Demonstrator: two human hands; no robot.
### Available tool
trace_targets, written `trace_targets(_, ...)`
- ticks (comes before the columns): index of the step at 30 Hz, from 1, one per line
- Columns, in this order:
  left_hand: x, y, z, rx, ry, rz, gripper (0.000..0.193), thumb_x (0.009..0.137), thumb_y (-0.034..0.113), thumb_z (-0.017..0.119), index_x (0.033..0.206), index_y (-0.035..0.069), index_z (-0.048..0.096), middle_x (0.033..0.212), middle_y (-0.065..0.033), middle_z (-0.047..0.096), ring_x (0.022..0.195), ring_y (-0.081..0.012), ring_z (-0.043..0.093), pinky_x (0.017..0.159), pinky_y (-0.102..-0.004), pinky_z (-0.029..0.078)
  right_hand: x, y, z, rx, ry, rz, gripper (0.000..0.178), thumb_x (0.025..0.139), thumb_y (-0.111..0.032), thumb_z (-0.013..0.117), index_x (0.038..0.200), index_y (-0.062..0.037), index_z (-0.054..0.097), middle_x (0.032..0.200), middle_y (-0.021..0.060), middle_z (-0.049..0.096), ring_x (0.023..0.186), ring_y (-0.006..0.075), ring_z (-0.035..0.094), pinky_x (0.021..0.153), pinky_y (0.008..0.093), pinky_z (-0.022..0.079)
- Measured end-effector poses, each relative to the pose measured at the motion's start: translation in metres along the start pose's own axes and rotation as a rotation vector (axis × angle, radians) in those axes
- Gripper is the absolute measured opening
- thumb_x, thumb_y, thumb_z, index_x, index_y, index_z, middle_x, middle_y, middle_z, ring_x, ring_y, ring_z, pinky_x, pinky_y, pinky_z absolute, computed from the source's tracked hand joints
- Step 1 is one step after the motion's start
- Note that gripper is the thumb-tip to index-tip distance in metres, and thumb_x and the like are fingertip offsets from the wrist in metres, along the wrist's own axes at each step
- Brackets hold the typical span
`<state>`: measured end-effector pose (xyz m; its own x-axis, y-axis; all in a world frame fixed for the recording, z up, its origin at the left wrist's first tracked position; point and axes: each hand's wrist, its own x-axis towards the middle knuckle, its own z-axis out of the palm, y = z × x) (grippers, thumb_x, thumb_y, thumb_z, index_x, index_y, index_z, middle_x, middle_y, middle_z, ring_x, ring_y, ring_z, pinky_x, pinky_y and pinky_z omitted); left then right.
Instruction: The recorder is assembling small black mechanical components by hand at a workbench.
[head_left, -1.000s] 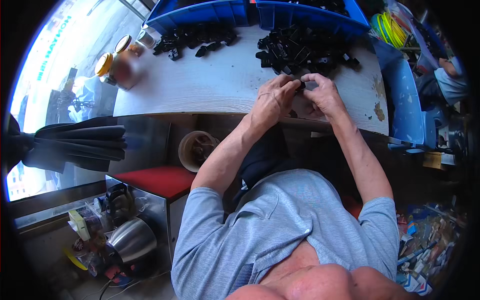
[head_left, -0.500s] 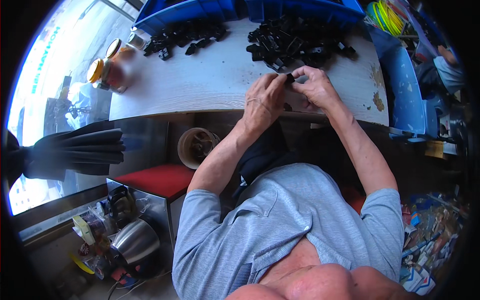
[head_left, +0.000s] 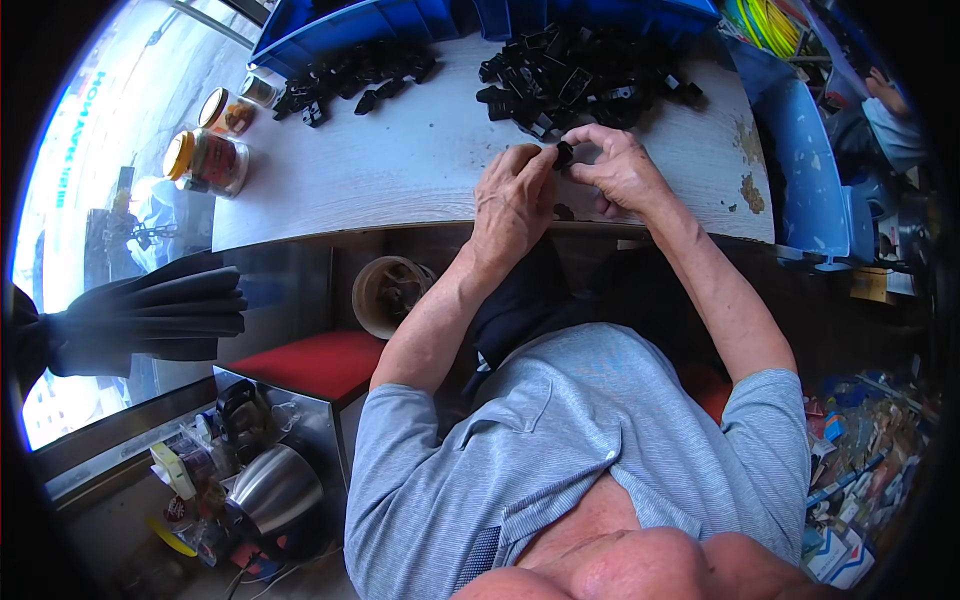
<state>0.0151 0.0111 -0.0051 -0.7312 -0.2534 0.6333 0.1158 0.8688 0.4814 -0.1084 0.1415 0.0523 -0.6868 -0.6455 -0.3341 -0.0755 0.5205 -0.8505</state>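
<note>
Between my two hands, above the near part of the table, is a small black plastic part. My left hand pinches it from the left, back of the hand up. From the other side, the thumb and forefinger of my right hand close on it, with the other fingers curled below. Its finer shape is too small to make out. Just beyond my hands lies a large heap of similar black parts. A smaller heap of black parts lies farther left.
Blue bins stand along the far edge of the white table. Jars sit at its left end. A light-blue container is on the right. Below the table are a bucket, a red-topped cabinet and a metal kettle.
The whole view has shifted slightly. The black part shows more plainly between my fingertips, and my right fingers have changed their hold a little. Both heaps look the same.
</note>
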Motion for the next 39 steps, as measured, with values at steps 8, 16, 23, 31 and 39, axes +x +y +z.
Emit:
trace_targets(8, 0.000, -0.001, 0.001, -0.052, 0.025, -0.046, 0.036, 0.082, -0.003, 0.070, 0.117, 0.007, 0.068, 0.106, -0.0148, 0.067, 0.093, -0.0338, 0.067, 0.077, -0.0413, 0.056, 0.002, -0.001, 0.000, -0.034, -0.001, 0.041, 0.035, 0.087, -0.012, 0.073, 0.120, -0.0087, 0.063, 0.060, 0.0029, 0.062, 0.045, 0.0098, 0.056, 0.036, 0.0241, 0.042)
trace_targets(16, -0.001, -0.002, -0.012, 0.155, -0.207, 0.106, 0.042, 0.079, 0.008, 0.072, 0.121, 0.005, 0.067, 0.114, -0.0107, 0.063, 0.108, -0.0312, 0.061, 0.090, -0.0425, 0.050, 0.003, -0.008, -0.002, -0.110, -0.114, 0.046, 0.040, 0.087, -0.013, 0.072, 0.127, -0.0134, 0.067, 0.083, 0.0080, 0.070, 0.051, 0.0120, 0.062, 0.042, 0.0257, 0.052)
trace_targets(23, 0.001, -0.003, -0.011, 0.134, -0.158, 0.151, 0.039, 0.081, 0.006, 0.068, 0.120, 0.005, 0.067, 0.124, -0.0118, 0.063, 0.112, -0.0320, 0.059, 0.092, -0.0453, 0.049, 0.001, -0.001, -0.003, -0.078, -0.025, 0.018, 0.031, 0.086, -0.010, 0.075, 0.116, -0.0089, 0.068, 0.056, 0.0010, 0.060, 0.044, 0.0093, 0.055, 0.037, 0.0239, 0.042)
trace_targets(31, 0.067, -0.146, -0.061, 0.760, 0.116, -0.133, 0.032, 0.086, 0.011, 0.065, 0.116, 0.016, 0.073, 0.122, -0.0096, 0.069, 0.106, -0.0360, 0.063, 0.089, -0.0455, 0.053, -0.013, 0.020, -0.036, 0.285, 0.061, 0.078, 0.044, 0.082, -0.021, 0.081, 0.118, -0.0039, 0.061, 0.056, 0.0007, 0.057, 0.045, 0.0108, 0.059, 0.042, 0.0256, 0.051)
trace_targets(39, 0.062, -0.133, -0.062, 0.779, -0.193, -0.150, 0.034, 0.089, 0.009, 0.061, 0.120, 0.018, 0.071, 0.117, -0.0114, 0.069, 0.107, -0.0347, 0.064, 0.084, -0.0471, 0.056, 0.000, 0.079, -0.160, 0.467, 0.728, 0.092, 0.039, 0.086, -0.025, 0.080, 0.119, -0.0100, 0.064, 0.059, -0.0001, 0.052, 0.057, 0.0171, 0.063, 0.055, 0.0364, 0.061)
